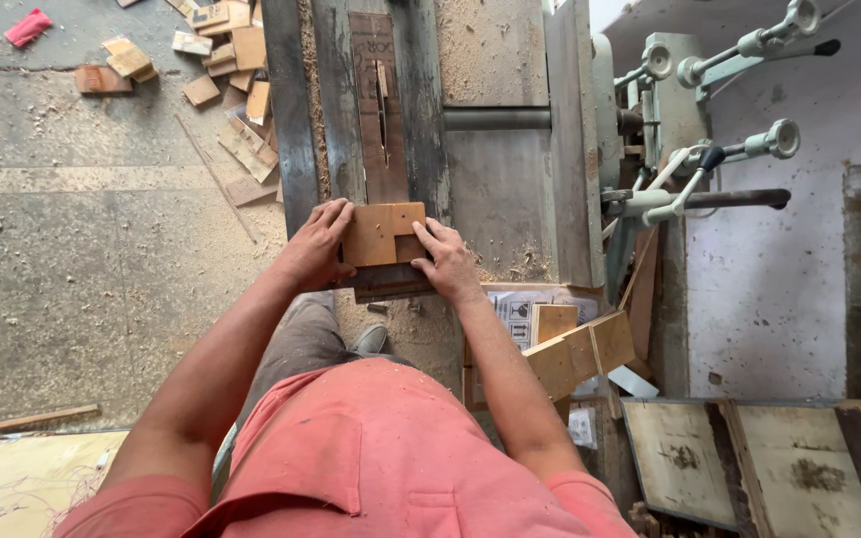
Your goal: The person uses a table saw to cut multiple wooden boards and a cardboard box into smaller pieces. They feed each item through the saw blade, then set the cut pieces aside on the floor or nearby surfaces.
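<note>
Wooden block lies flat on the saw tabletop, pinched between your grips: left hand closed on its left edge, right hand on its right. Blade slot just beyond.

Head camera looks steeply down, close over saw table.

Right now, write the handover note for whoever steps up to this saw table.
Left hand: fingers pressed on the left edge of the small wooden block.
Right hand: fingers on its right edge.
The block lies flat at the near end of the saw table, in line with the blade slot ahead, apart from it.
Done: offcuts piled on the floor to the left.
Left: the block shows no cut yet.
</note>
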Demonstrator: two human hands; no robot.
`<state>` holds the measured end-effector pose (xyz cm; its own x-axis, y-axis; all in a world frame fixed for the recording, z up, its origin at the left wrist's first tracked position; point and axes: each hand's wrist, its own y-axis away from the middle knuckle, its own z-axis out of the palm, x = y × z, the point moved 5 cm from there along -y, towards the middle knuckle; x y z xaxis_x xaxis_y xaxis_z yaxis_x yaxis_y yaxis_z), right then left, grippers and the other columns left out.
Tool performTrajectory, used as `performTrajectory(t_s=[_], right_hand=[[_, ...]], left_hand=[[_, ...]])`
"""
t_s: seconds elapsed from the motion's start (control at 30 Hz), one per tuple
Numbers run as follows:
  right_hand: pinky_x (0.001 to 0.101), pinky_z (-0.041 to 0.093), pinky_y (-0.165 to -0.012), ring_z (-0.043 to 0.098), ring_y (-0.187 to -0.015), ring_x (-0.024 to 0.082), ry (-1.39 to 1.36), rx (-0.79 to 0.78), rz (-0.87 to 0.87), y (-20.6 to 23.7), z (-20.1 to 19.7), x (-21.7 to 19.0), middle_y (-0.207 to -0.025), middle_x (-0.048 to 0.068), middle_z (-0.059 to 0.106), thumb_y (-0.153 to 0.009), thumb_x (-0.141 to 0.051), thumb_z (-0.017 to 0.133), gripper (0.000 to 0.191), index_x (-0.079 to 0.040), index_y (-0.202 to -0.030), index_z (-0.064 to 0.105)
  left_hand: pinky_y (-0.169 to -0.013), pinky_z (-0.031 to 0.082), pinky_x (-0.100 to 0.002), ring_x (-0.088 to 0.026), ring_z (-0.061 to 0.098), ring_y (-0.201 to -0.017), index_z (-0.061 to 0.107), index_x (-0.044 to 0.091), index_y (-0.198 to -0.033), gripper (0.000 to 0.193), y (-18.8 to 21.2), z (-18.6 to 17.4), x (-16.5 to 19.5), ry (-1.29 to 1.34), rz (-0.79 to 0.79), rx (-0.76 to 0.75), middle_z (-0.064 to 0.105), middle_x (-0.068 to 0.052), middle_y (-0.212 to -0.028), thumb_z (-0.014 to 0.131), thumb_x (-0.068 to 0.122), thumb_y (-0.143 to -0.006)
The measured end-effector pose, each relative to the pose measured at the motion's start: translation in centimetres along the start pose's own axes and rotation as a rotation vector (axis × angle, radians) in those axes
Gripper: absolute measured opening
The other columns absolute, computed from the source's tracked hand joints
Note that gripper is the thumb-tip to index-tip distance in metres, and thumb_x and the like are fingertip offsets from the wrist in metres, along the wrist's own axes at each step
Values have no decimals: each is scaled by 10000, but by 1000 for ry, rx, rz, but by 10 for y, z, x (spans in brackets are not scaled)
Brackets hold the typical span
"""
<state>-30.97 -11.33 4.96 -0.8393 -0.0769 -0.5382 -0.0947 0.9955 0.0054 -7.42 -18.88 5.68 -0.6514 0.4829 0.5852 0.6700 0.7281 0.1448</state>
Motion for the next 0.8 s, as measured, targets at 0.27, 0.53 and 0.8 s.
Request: performTrajectory(t_s=[0.27,0.53,0.8], right_hand=[[401,499,-1072,606,-1236,325,32,78,-80,-26,-19,3,-1342,157,664,-765,-131,843,664,-25,-1381,617],[410,516,-1027,617,-1169,324,42,90,-91,-61,-21,-1,-1258,143,681,-771,-140,843,649,-16,-1369,624],[403,527,-1012,615,-1149,318,65,65,-119,-94,-22,5,-1233,139,675,-769,-146,849,642,0,-1353,626]], left_hand=[[-1224,314,-389,-372,325,-1467,331,-54,-1504,1178,-34,-10,0,-13,5,44,355,-226,-1561,950,265,-554],[-1235,319,-377,-359,318,-1480,309,-33,-1532,1184,-57,-28,-16,-44,-44,29,336,-212,-1588,943,278,-582],[-1243,297,-372,-340,303,-1493,289,-17,-1553,1212,-84,-38,-32,-114,-81,-34,318,-188,-1601,952,320,-595]])
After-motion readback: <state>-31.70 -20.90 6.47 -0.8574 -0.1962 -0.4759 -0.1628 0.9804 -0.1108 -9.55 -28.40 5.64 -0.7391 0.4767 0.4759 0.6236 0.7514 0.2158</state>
